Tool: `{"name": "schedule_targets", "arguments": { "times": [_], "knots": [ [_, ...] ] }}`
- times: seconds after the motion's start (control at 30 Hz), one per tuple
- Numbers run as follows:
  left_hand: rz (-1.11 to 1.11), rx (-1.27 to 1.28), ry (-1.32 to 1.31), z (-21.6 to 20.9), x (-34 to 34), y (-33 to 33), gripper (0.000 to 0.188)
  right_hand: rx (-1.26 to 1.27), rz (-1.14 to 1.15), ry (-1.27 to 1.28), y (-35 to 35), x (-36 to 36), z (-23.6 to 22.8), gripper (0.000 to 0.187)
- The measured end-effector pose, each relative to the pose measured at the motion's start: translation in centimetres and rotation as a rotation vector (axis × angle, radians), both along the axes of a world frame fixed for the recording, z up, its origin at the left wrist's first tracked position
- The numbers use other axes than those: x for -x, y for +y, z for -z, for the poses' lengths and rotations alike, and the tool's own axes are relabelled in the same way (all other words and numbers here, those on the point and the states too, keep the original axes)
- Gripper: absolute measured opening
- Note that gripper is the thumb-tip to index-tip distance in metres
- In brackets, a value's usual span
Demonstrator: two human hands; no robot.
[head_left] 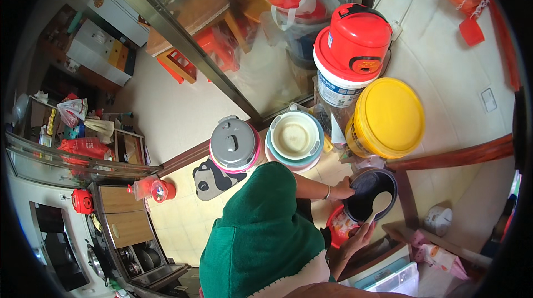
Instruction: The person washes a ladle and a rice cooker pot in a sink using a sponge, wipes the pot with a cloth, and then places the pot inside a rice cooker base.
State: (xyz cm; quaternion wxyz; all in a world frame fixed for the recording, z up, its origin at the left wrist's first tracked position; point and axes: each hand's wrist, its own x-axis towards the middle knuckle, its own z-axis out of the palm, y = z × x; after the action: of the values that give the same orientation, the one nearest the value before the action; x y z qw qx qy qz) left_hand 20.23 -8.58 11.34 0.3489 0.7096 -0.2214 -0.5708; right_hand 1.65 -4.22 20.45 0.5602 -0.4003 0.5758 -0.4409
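My left hand (342, 189), with a bracelet at the wrist, grips the left rim of a dark round pot (360, 187), which looks like a rice cooker's inner pot and is tilted so its inside shows. In my right hand (361, 236) is a pale rice paddle (381, 202). The paddle's broad head lies over the inside of the pot, its handle running down to my fingers. Below the pot, partly covered by it, sits a red basin (335, 238) with light-coloured stuff in it that I cannot make out. A green garment (258, 226) hides much of my arms.
A yellow lidded bucket (391, 117) stands just beyond the pot. Behind it, a red rice cooker (361, 34) rests on a white bucket (336, 90). Stacked basins (294, 134) and a grey-lidded cooker (234, 142) line the glass door. Clear plastic drawers (397, 281) are near my right arm.
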Motion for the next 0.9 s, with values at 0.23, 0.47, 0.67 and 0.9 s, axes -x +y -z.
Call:
{"name": "schedule_targets", "arguments": {
  "times": [0.23,0.47,0.67,0.9],
  "knots": [
    [0.085,0.052,0.059,-1.9,0.8,1.7,0.064,-0.054,0.041,0.020,1.8,0.4,-1.2,0.034],
    [0.298,0.296,0.156,-1.8,4.1,9.3,0.057,0.002,0.125,-0.015,10.2,2.8,-3.3,0.041],
    [0.540,0.273,0.075,-4.8,8.3,18.0,0.044,0.091,0.314,-0.020,24.9,6.4,-4.8,0.042],
    [0.950,0.256,0.227,-7.4,17.5,27.4,0.029,0.093,0.721,-0.158,40.8,12.1,-6.9,0.037]
  ]
}}
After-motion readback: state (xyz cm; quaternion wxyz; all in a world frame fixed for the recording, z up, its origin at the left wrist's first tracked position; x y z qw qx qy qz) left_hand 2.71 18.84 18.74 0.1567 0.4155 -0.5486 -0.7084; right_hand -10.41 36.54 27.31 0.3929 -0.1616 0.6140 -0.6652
